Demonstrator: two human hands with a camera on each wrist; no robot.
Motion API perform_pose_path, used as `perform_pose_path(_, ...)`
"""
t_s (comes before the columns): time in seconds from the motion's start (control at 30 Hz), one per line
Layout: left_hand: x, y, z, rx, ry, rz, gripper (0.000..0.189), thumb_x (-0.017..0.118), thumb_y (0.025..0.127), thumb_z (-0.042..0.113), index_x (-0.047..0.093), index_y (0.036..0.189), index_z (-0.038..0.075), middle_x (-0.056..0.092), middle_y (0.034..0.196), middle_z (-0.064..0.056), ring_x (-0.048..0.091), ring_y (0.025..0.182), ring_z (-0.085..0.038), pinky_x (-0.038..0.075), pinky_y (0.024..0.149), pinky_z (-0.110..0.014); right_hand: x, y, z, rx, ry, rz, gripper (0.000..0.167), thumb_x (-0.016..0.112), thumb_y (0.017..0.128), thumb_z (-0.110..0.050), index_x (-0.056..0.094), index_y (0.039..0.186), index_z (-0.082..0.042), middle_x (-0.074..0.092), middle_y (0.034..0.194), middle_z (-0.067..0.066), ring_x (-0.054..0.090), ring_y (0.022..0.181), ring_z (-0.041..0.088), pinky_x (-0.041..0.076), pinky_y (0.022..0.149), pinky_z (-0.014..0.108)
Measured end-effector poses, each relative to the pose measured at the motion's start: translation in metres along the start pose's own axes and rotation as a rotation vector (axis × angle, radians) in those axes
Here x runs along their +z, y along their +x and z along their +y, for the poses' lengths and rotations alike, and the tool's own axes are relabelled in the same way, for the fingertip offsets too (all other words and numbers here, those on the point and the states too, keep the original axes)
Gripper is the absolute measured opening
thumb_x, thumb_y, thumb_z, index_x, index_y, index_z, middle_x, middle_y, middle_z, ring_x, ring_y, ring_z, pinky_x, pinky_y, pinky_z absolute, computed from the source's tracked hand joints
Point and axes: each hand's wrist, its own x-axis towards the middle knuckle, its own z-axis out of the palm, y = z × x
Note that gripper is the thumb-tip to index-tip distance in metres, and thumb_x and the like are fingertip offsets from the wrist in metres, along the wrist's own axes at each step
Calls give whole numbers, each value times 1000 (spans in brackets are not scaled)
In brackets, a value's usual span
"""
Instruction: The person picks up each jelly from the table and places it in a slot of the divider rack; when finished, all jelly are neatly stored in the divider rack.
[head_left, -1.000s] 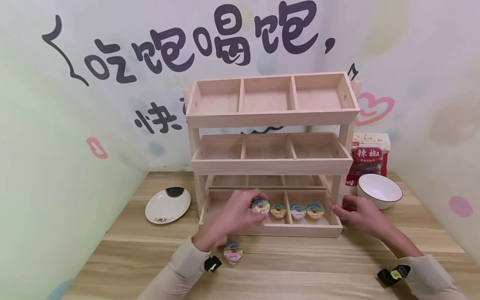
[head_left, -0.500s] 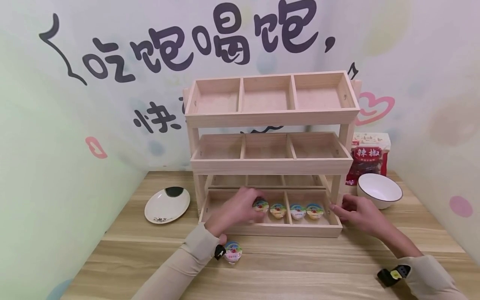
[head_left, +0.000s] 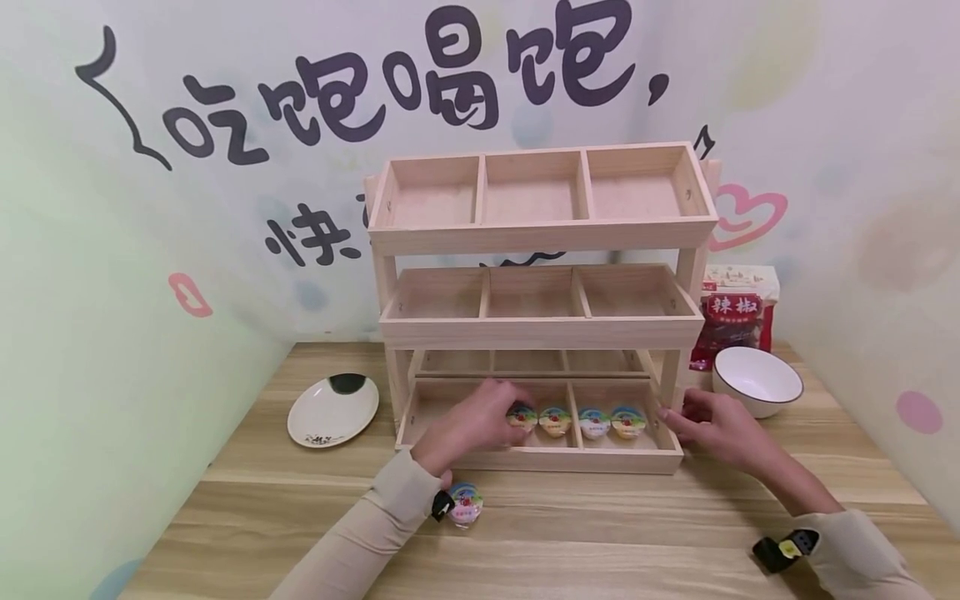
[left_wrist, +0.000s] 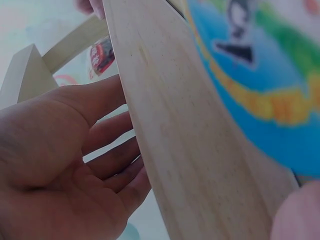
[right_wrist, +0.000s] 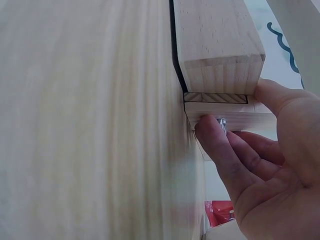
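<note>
A three-tier wooden rack (head_left: pixel 540 333) stands before me. My left hand (head_left: pixel 474 423) reaches into the middle compartment of its bottom tray, with thumb and fingers about a small jelly cup (head_left: pixel 526 418); some fingertips are hidden. In the left wrist view the left hand (left_wrist: pixel 65 150) runs behind a wooden board. Another jelly cup (head_left: pixel 555 422) sits beside the first, and two more, one white-lidded jelly cup (head_left: pixel 594 423) and one orange-toned jelly cup (head_left: pixel 627 422), sit in the right compartment. My right hand (head_left: pixel 723 425) grips the rack's right side, near a metal bolt (right_wrist: pixel 222 123).
One jelly cup (head_left: pixel 467 505) lies on the table (head_left: pixel 570 533), under my left wrist. A white plate (head_left: pixel 333 417) is left of the rack. To the right are a white bowl (head_left: pixel 757 379) and a red food bag (head_left: pixel 738 312).
My left hand has lowered the jelly cup slightly in the middle compartment, and the left forearm has shifted right and forward. The right hand stays at the rack.
</note>
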Motion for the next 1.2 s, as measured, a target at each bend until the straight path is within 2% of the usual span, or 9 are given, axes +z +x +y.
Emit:
perform_pose_path(0.17, 2, 0, 0, 4, 0, 7, 31, 83, 92, 14, 80, 122, 5, 80, 121, -7, 66, 102, -20, 55, 89, -29, 1, -1, 0, 6, 23, -4, 49, 72, 105, -41, 70, 130, 1, 79, 106, 9, 67, 86, 17, 56, 66, 25)
perform_pose_path(0.43, 2, -2, 2, -31, -11, -4, 32, 84, 93, 16, 80, 123, 8, 79, 125, -7, 68, 116, -24, 58, 101, -37, 1, 1, 1, -3, 2, 10, 47, 73, 104, -42, 71, 127, -1, 79, 106, 8, 65, 89, 18, 55, 66, 24)
perform_pose_path(0.57, 1, -3, 2, -29, -15, -2, 33, 84, 93, 18, 79, 124, 8, 78, 126, -7, 66, 118, -26, 57, 103, -40, 1, 0, 1, 2, 5, 8, 47, 73, 104, -42, 71, 126, -1, 78, 105, 8, 65, 89, 19, 56, 66, 24)
perform_pose_path(0.7, 1, -8, -1, -19, -39, 17, 42, 85, 94, 23, 74, 132, 5, 77, 130, -9, 66, 123, -30, 55, 107, -44, 2, 1, 1, 5, 9, 5, 45, 73, 104, -43, 71, 124, -3, 77, 102, 6, 64, 89, 18, 56, 66, 24)
perform_pose_path(0.83, 2, -16, -5, 31, -107, 63, 46, 84, 96, 20, 71, 136, 2, 76, 133, -13, 70, 122, -30, 58, 106, -46, 2, 1, 1, -5, 3, 14, 43, 73, 104, -42, 72, 123, -3, 77, 100, 5, 65, 88, 18, 56, 66, 24)
perform_pose_path(0.93, 2, -24, -8, 78, -120, 107, 43, 83, 97, 18, 71, 135, 2, 76, 134, -14, 72, 123, -31, 59, 106, -47, 1, 2, 0, -11, -4, 22, 41, 73, 104, -41, 72, 120, -4, 76, 98, 4, 65, 87, 17, 55, 66, 24)
perform_pose_path(1.1, 7, -43, -12, 115, -108, 199, 43, 81, 99, 19, 70, 138, 7, 74, 139, -9, 68, 133, -32, 55, 114, -50, 0, 1, 0, -9, -5, 22, 42, 73, 104, -42, 72, 120, -3, 76, 97, 4, 65, 87, 17, 56, 66, 24)
perform_pose_path(1.2, 9, -54, -15, 142, -139, 248, 49, 81, 98, 17, 66, 144, 10, 72, 142, -8, 69, 130, -31, 57, 110, -49, 0, 0, 1, -2, -4, 21, 45, 73, 104, -43, 71, 124, -2, 76, 100, 5, 64, 88, 17, 56, 66, 24)
